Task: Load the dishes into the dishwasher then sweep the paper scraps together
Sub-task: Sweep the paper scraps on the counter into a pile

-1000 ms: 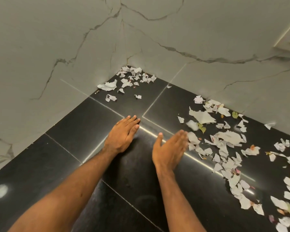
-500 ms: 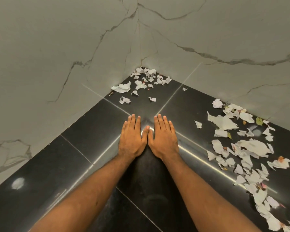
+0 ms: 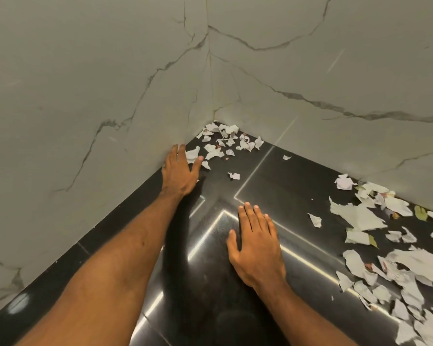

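You're on the sweep half of the task. No dishes or dishwasher are showing, so I can't tell how that part stands.

Landmark: wall corner.

- **Left hand:** Your left hand is lying flat with fingers straight and slightly spread, holding nothing. It's sitting just down-left of the corner, against the base of the left wall. The fingertips are touching the outermost pieces of the corner pile. It's probably acting as a blade to drag the pile outward, since the walls are blocking any push from behind.
- **Right hand:** Your right hand is resting palm down, fingers straight and close together, empty. It's lying on the bare black tiled surface, well out from the corner toward you. It's likely bracing your weight.
- **Scraps:** One loose scrap is lying between the corner pile and the right hand. The bigger spread is lying far right of the corner along the other wall's base, well apart from the pile.

Judgement: the two groups are waiting on a merge. Light paper will be scattering if you're sweeping fast.
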